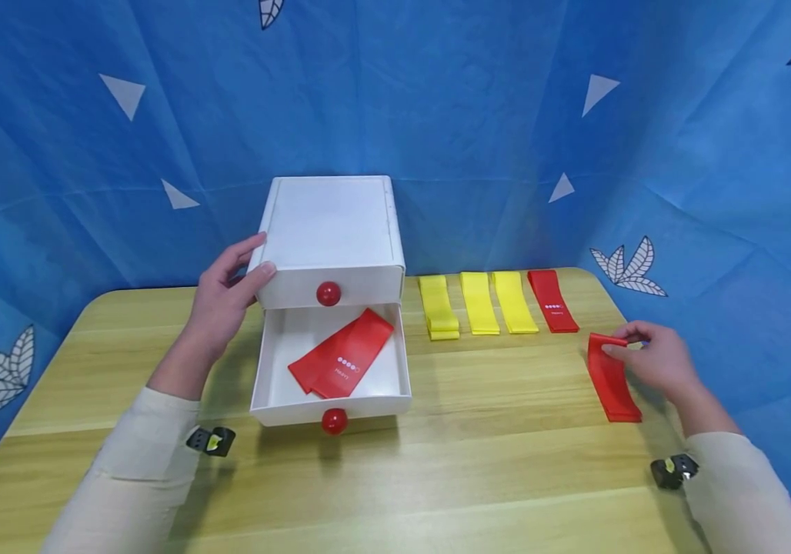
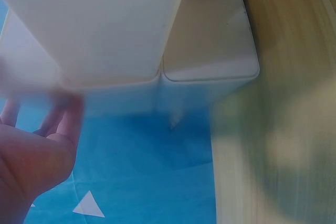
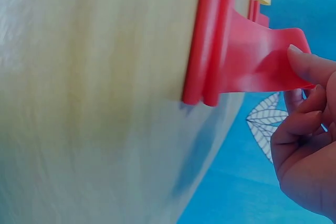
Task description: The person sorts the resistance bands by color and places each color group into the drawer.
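Note:
My left hand (image 1: 221,296) rests against the left side of a white two-drawer box (image 1: 329,223), its fingers along the side and the thumb near the front top corner. The lower drawer (image 1: 278,400) is pulled out, and a folded red resistance band (image 1: 343,358) lies inside it. The upper drawer, with its red round knob (image 1: 328,293), is closed. Over at the table's right edge, my right hand (image 1: 659,362) pinches one end of another red resistance band (image 3: 257,51) between thumb and fingers. That end is raised; the band's other end hangs low toward the table.
Several folded bands lie in a row right of the box: yellow ones (image 1: 480,304) and one red band (image 1: 553,302). A blue curtain (image 1: 478,115) hangs behind the wooden table (image 1: 506,446). The lower drawer's red knob (image 1: 335,421) sticks out toward the front.

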`<state>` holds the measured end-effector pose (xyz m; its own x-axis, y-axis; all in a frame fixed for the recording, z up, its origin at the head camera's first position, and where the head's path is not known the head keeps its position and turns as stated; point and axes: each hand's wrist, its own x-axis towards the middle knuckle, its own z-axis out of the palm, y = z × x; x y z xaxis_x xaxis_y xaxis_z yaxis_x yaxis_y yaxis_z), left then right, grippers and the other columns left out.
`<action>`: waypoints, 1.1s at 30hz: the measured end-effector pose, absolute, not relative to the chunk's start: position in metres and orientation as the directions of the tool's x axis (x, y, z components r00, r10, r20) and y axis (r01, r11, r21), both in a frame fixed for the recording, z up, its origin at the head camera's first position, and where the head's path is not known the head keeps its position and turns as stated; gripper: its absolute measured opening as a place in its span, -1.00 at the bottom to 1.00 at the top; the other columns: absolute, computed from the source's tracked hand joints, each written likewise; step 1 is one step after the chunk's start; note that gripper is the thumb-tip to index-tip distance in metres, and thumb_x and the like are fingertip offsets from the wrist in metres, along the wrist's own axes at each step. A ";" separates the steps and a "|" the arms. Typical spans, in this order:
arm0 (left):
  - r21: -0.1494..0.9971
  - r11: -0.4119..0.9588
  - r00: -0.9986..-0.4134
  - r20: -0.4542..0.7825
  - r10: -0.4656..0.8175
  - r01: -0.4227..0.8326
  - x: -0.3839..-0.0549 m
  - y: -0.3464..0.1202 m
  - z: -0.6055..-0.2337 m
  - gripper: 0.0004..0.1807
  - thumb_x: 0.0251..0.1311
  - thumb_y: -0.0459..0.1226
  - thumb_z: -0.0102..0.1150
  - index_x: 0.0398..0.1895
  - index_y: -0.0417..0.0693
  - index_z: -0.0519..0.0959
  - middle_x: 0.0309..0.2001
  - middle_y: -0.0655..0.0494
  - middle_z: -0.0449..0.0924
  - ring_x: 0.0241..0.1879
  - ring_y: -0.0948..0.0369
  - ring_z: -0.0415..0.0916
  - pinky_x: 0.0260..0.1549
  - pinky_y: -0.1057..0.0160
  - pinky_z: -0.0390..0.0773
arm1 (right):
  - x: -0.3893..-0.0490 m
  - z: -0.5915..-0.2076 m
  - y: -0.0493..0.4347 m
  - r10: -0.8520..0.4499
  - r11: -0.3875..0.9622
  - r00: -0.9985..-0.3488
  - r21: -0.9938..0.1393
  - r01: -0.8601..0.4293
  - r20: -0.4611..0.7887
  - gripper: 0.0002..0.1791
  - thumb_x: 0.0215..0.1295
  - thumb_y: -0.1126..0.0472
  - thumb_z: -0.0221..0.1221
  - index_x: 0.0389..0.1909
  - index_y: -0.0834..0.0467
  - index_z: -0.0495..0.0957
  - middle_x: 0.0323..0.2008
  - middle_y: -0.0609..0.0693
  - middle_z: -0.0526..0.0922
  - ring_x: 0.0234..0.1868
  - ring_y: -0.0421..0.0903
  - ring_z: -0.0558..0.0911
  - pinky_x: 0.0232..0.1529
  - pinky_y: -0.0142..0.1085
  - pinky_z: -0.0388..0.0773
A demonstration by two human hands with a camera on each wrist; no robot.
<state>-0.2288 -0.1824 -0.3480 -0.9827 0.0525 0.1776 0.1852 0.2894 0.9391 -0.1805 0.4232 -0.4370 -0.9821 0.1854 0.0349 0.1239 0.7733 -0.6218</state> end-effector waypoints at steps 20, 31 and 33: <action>0.940 0.285 -0.983 0.178 0.050 0.185 -0.229 -0.182 -0.348 -0.35 0.42 0.00 0.12 0.54 0.27 0.24 0.42 -0.02 0.25 0.29 -0.10 0.32 0.14 -0.15 0.43 | -0.156 -0.395 0.413 0.253 0.727 -0.959 -0.679 0.102 0.127 -0.59 0.31 -0.02 0.33 -0.08 0.25 0.56 -0.32 -0.07 0.55 -0.41 -0.07 0.44 -0.61 -0.24 0.43; 0.936 0.298 -0.982 0.182 0.048 0.188 -0.229 -0.182 -0.347 -0.36 0.39 0.06 0.14 0.50 0.31 0.29 0.39 0.01 0.28 0.27 -0.05 0.35 0.13 -0.11 0.47 | -0.150 -0.368 0.391 0.273 0.687 -0.945 -0.724 0.062 0.178 -0.66 0.30 -0.04 0.34 -0.10 0.11 0.57 -0.44 0.01 0.51 -0.56 -0.04 0.35 -0.71 -0.23 0.28; 0.936 0.300 -0.983 0.179 0.046 0.184 -0.229 -0.182 -0.347 -0.36 0.38 0.07 0.14 0.50 0.31 0.29 0.38 0.01 0.28 0.27 -0.05 0.35 0.13 -0.11 0.47 | -0.149 -0.364 0.384 0.264 0.672 -0.945 -0.739 0.036 0.194 -0.71 0.29 0.00 0.35 -0.13 0.09 0.57 -0.50 -0.01 0.50 -0.60 -0.07 0.35 -0.72 -0.23 0.26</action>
